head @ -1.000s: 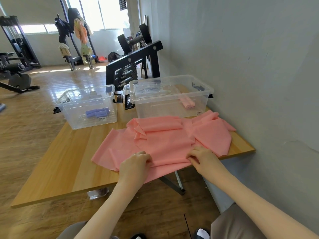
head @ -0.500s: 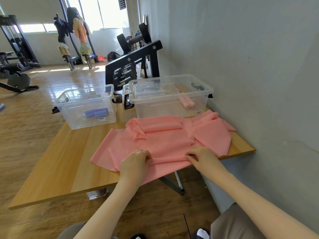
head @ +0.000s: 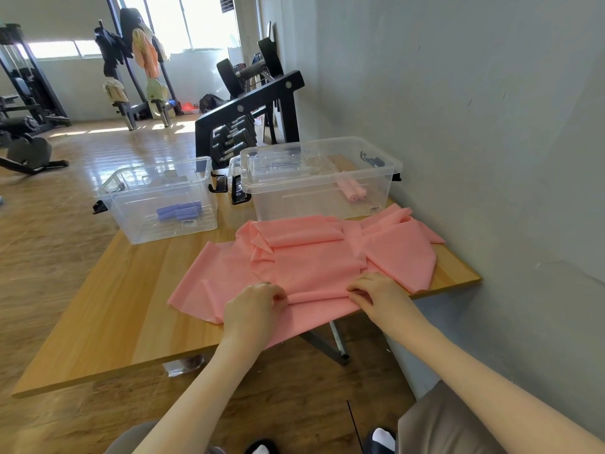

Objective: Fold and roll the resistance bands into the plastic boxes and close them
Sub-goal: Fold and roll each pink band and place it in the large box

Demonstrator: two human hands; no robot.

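1. Head view: gym room, wood table point(head: 98, 322) against a grey wall. A pink band point(head: 311, 267) lies spread and rumpled across the table's near right part, its near edge hanging over the table edge.
2. Left hand point(head: 253, 309) and right hand point(head: 376, 294) are apart, each pinching a fold along the band's near edge.
3. Two clear boxes sit beyond: left box point(head: 157, 201) at 11 o'clock from the band, right box point(head: 320, 178) at 12.
4. Band's long axis runs from 8 o'clock to 2 o'clock.
5. Risk: the slack, crumpled far end could skew the roll; the overhanging edge may slip off.
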